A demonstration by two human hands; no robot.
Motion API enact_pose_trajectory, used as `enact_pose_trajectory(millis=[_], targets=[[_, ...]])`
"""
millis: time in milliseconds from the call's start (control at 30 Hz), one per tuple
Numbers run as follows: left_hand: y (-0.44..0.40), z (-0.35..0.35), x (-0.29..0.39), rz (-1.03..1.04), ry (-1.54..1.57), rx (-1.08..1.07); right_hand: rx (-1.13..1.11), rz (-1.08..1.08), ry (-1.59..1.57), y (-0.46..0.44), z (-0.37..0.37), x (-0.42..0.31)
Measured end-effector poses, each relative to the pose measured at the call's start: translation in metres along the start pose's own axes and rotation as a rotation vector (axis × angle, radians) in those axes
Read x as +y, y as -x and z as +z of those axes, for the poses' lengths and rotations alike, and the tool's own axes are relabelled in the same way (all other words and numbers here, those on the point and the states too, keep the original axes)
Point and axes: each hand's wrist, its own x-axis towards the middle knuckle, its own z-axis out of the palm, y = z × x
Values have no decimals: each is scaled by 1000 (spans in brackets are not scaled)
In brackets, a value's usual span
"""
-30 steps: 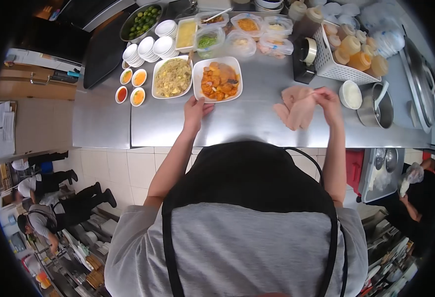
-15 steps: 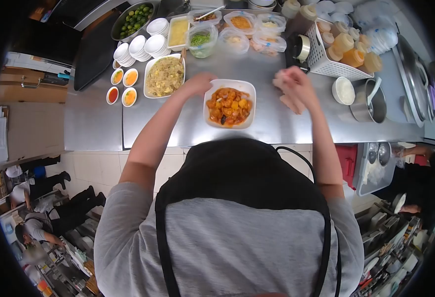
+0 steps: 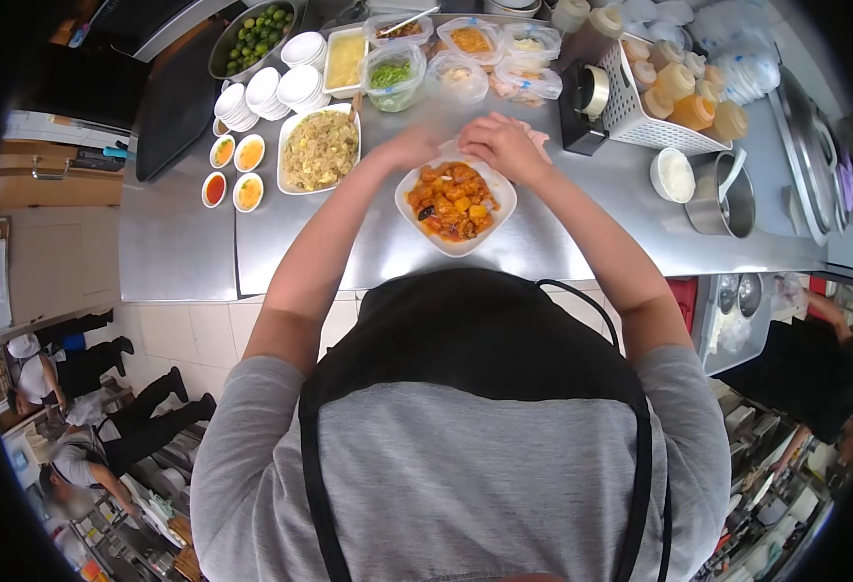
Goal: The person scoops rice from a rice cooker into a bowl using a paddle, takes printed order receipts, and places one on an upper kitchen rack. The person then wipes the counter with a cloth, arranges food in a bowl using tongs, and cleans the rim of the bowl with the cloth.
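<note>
A white square bowl [image 3: 456, 244] of orange-sauced chunks stands on the steel counter in front of me, turned with one corner toward me. My left hand [image 3: 410, 150] is at its far left rim, its fingers smeared by motion. My right hand [image 3: 500, 145] reaches over the far right rim, fingers bent around a pale pink cloth [image 3: 540, 142] that shows beyond the knuckles. Left of them a white bowl of fried rice [image 3: 321, 151] stands with a utensil handle at its rim. Small cups of orange and red sauce [image 3: 249, 152] sit farther left.
Across the back are limes in a metal bowl [image 3: 255, 41], stacked white dishes [image 3: 300, 87] and plastic tubs [image 3: 470, 41]. On the right stand a basket of bottles [image 3: 630, 107], a white bowl [image 3: 674, 176] and a steel pot [image 3: 721, 199]. Other people are behind me.
The bowl of orange-sauced chunks has moved toward me and rotated. My right hand has carried the cloth left to its rim. My left hand has shifted from the near rim to the far left rim.
</note>
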Motion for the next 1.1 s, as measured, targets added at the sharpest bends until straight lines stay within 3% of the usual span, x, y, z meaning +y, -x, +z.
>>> enact_pose_trajectory(millis=[67, 133, 167, 367, 633, 733, 800, 867, 933, 1033, 1100], targets=[[13, -5, 0, -36, -36, -64, 3, -56, 30, -3, 1, 1], [34, -8, 8, -300, 163, -160, 8, -112, 58, -8, 2, 0], [42, -6, 11, -304, 168, -163, -38, -107, 78, -11, 2, -4], [52, 18, -16, -211, 351, 71, -179, -86, -89, -26, 17, -5], [54, 27, -18, -114, 147, 200, -213, 6, 28, -25, 5, -20], [57, 19, -11, -154, 146, 84, -286, 158, 178, -24, -16, -30], [56, 6, -1, -225, 112, 46, -313, 259, 15, -19, -13, -11], [49, 5, 2, -296, 81, -1, -253, 134, -72, -16, -10, -2], [32, 4, 3, -136, 10, 154, -186, 7, -153, -14, -9, -2], [10, 12, -2, -103, -151, 82, -231, 84, -37, -17, -8, -21], [13, 10, 3, -88, -168, 88, -141, 185, -9, -14, 6, -17]])
